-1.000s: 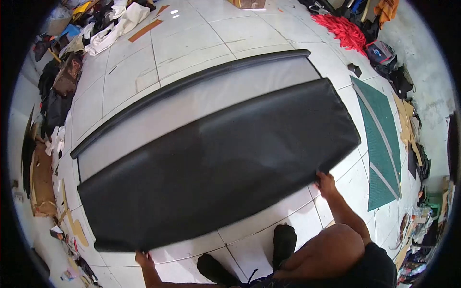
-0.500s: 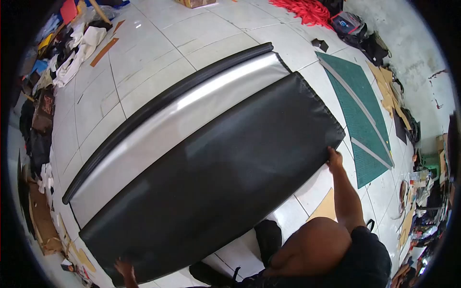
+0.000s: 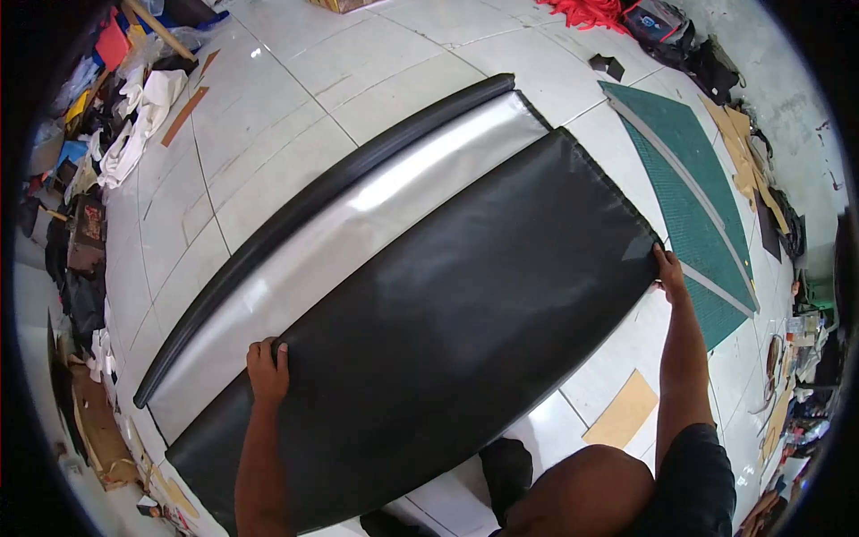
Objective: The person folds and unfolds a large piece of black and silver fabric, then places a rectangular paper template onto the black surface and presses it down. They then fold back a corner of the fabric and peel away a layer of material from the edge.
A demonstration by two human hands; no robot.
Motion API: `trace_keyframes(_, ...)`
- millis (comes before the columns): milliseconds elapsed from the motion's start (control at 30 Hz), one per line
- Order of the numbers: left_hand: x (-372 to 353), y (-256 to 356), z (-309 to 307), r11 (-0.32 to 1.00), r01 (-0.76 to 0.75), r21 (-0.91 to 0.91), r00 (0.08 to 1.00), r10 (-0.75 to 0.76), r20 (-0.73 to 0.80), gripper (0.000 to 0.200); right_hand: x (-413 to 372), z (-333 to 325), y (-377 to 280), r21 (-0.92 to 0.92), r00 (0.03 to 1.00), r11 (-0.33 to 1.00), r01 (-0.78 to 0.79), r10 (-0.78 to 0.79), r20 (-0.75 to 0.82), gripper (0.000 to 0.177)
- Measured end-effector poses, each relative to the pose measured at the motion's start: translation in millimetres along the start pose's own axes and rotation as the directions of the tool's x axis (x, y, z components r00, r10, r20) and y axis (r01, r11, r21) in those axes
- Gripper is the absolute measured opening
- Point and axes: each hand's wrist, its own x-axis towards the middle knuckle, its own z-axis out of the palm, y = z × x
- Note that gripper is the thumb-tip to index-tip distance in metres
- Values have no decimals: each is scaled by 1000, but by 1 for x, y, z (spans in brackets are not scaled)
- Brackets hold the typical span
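Note:
A large sheet of black, leather-like material [image 3: 420,304] lies folded on the floor in front of me. Its silver underside [image 3: 376,197] shows as a band beyond the fold's edge, and the far end is wound into a black roll [image 3: 331,183]. My left hand [image 3: 267,371] rests across the far edge of the black layer, thumb apart from the fingers. At the right near corner, my right hand [image 3: 667,271] pinches the edge of the black sheet, with its fingertips partly hidden.
To the right lies a green cutting mat [image 3: 689,179] with metal rulers [image 3: 684,174] on it. A tan board piece [image 3: 622,407] sits near my knee. Cloth and scraps [image 3: 143,121] are heaped along the left, with red strips [image 3: 586,12] and bags [image 3: 658,31] at the back.
My left hand has moved from the near left edge up to the black layer's far edge. My right hand and the sheet's right corner have shifted slightly up and right in view.

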Motion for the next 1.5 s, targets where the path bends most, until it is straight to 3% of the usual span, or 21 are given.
trace_keyframes(167,-14,9,34,992,35,122,978,-9,-208,36,2,-8,-5,-454,973,887,80,-168,-157,65)
trace_keyframes(267,-21,14,45,987,29,160,968,12,-252,37,18,-12,16,-642,875,744,187,-424,-236,67)
trace_keyframes(333,-24,20,49,985,50,167,973,-11,-231,39,7,-19,2,-708,894,689,158,-405,-194,69)
trace_keyframes(400,-27,27,51,983,78,168,976,-41,-212,42,19,-27,12,-776,822,623,98,-490,-290,67)
trace_keyframes(567,-26,35,55,985,102,138,986,-82,-142,51,33,-31,3,-895,875,436,-93,-393,-282,62)
trace_keyframes(667,-24,36,51,986,123,108,989,-113,-100,53,48,12,-25,-968,556,251,22,-807,-197,55)
trace_keyframes(700,-24,35,51,985,133,110,988,-122,-97,53,8,63,-91,-901,670,360,242,-734,-114,43)
trace_keyframes(733,-24,35,52,984,141,113,987,-131,-93,53,4,109,-124,-839,619,287,461,-782,72,36)
trace_keyframes(767,-24,35,51,983,143,115,987,-134,-88,53,-29,173,-154,-794,377,151,589,-920,104,33)
trace_keyframes(800,-23,35,51,981,148,123,987,-139,-80,52,-81,231,-198,-659,308,53,750,-910,277,33)
trace_keyframes(867,-22,35,49,979,153,138,987,-145,-64,52,-147,337,-235,-397,116,-59,916,-908,404,33)
trace_keyframes(900,-23,33,49,978,157,139,987,-150,-57,53,-164,388,-243,-220,-105,-243,945,-860,499,39)
trace_keyframes(933,-24,33,50,979,148,137,988,-140,-65,53,-181,436,-250,7,-282,-313,950,-845,455,42)
trace_keyframes(1000,-24,31,50,982,123,140,990,-113,-80,54,-237,504,-275,-1,-387,-477,879,-716,581,48)
trace_keyframes(1133,-22,33,45,973,168,157,985,-170,-1,55,-249,579,-335,-164,-275,-455,875,-747,605,58)
trace_keyframes(1200,-23,31,45,970,179,165,982,-186,28,56,-249,594,-373,-414,-64,-341,844,-830,554,59)
trace_keyframes(1267,-21,32,42,969,194,150,978,-203,47,57,-239,606,-407,-682,70,-197,705,-937,343,61)
trace_keyframes(1300,-17,31,41,970,196,144,979,-203,29,56,-236,601,-416,-634,-19,-122,764,-986,167,58)
trace_keyframes(1400,-21,34,40,975,182,124,982,-186,16,56,-251,548,-402,-224,124,26,974,-893,433,45)
trace_keyframes(1467,-25,31,41,979,170,115,985,-171,-4,57,-247,506,-345,-166,-110,-184,969,-920,375,33)
trace_keyframes(1500,-23,31,42,981,165,102,986,-164,-18,57,-251,472,-314,-141,-86,-167,976,-886,455,30)
